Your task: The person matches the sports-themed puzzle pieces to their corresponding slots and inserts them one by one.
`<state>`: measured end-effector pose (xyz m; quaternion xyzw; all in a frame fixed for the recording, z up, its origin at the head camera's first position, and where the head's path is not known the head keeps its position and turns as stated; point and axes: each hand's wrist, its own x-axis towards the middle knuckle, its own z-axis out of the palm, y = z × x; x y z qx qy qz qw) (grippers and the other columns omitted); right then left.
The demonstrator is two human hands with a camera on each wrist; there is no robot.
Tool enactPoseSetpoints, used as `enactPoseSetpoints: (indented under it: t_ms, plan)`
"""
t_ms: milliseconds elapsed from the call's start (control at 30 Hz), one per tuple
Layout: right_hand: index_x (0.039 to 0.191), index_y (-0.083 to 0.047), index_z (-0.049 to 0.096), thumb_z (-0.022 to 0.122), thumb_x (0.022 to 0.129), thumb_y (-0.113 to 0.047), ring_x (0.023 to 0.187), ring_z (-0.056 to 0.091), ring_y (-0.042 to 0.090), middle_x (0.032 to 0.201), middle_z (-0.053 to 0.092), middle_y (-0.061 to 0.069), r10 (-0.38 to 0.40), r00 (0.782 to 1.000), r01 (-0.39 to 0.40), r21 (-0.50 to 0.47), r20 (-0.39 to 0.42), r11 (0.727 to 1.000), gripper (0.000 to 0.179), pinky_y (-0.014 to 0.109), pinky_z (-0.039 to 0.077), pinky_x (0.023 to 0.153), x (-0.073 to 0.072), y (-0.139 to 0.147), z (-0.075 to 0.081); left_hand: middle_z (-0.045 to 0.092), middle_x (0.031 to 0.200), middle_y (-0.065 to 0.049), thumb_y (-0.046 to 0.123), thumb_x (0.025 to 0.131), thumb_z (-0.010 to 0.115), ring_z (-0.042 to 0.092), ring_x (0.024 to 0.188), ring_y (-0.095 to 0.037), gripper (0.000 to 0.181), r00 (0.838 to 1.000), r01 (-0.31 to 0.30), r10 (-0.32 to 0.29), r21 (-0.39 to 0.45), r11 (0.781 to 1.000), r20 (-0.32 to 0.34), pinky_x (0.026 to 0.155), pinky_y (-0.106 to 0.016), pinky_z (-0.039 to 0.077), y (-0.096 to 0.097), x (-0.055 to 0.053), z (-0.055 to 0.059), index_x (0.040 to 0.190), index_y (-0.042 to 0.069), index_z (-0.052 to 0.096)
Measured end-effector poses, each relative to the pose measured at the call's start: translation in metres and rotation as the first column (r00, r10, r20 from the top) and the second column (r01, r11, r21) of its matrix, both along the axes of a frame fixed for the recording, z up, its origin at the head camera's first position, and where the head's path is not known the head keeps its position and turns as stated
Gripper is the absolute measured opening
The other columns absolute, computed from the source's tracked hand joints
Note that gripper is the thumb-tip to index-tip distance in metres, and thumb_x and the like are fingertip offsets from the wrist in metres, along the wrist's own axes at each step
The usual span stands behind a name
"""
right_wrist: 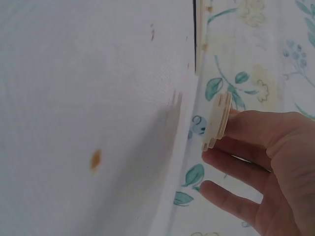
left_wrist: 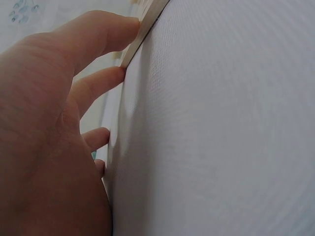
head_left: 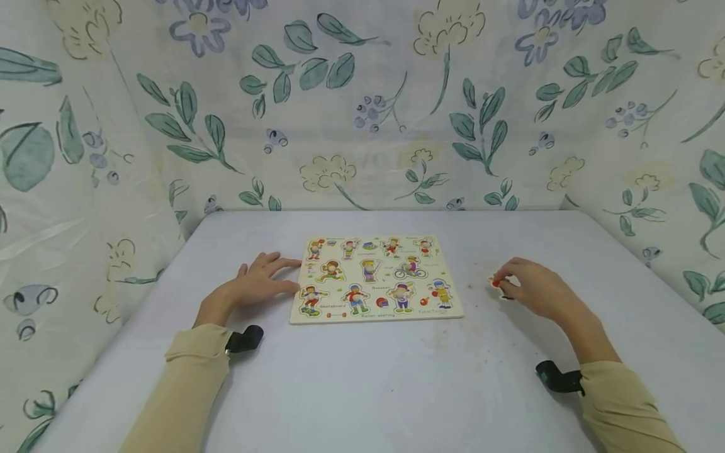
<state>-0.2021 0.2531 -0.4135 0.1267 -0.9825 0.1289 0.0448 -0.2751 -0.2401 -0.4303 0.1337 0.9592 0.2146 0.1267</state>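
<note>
A pale wooden puzzle board (head_left: 376, 319) with printed children doing sports lies flat on the table. My left hand (head_left: 255, 280) is at its left edge, with thumb and index fingertips touching the side. In the left wrist view the thumb (left_wrist: 110, 32) and fingers reach along the board's edge. To the right of the board, my right hand (head_left: 532, 286) pinches a small puzzle piece (head_left: 495, 282) between thumb and fingers. The right wrist view shows this wooden piece (right_wrist: 216, 123) edge-on, held above the table, its printed face hidden.
A white-covered table (head_left: 362, 390) extends around the board. Behind it and at both sides hangs a floral cloth (head_left: 391, 145). Small brownish stains (head_left: 438, 340) mark the table between the board and my right hand. Black wrist cameras (head_left: 557, 377) sit near both sleeves.
</note>
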Motion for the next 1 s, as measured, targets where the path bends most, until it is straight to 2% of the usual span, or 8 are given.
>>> enactPoseSetpoints:
  t_ms: [267,500,800,1000]
  plan:
    - [0.106,-0.006,0.071,0.066,0.093,-0.011,0.104,0.062,0.03,0.112,0.067,0.012,0.007,1.0,-0.007,-0.001,-0.003,1.0,0.014,0.049,0.055,0.086,-0.003,-0.009,-0.002,0.011,0.161,-0.028,0.055,0.092,0.057,-0.004,0.148,-0.049,0.072,1.0,0.004,-0.005,-0.002,1.0,-0.005,0.112,-0.072,-0.008,-0.001,-0.003,0.0,0.15,0.017,0.041]
    - [0.108,-0.006,0.071,0.066,0.093,-0.011,0.111,0.06,0.033,0.115,0.066,0.012,0.019,1.0,-0.019,-0.01,-0.008,1.0,0.016,0.051,0.053,0.092,-0.008,-0.02,0.004,0.011,0.161,-0.028,0.055,0.091,0.057,-0.004,0.148,-0.049,0.072,1.0,0.0,0.0,-0.002,1.0,-0.002,0.112,-0.072,-0.008,-0.002,-0.003,-0.002,0.15,0.017,0.041]
    - [0.105,-0.01,0.073,0.068,0.093,-0.013,0.107,0.062,0.03,0.112,0.068,0.009,0.051,0.999,-0.051,0.003,-0.008,0.999,0.014,0.048,0.054,0.092,-0.018,-0.045,0.016,0.009,0.162,-0.026,0.057,0.091,0.057,-0.002,0.148,-0.047,0.074,1.0,-0.003,0.003,-0.012,1.0,-0.001,0.112,-0.072,-0.008,-0.003,-0.003,-0.002,0.151,0.018,0.039]
    - [0.104,-0.009,0.074,0.066,0.093,-0.012,0.102,0.062,0.028,0.109,0.068,0.008,0.082,0.997,-0.082,-0.008,-0.012,0.997,0.013,0.044,0.055,0.089,-0.025,-0.06,0.018,0.009,0.161,-0.027,0.056,0.091,0.057,-0.002,0.148,-0.048,0.073,1.0,-0.002,0.002,-0.011,1.0,0.0,0.111,-0.072,-0.008,0.001,-0.002,0.001,0.151,0.018,0.039]
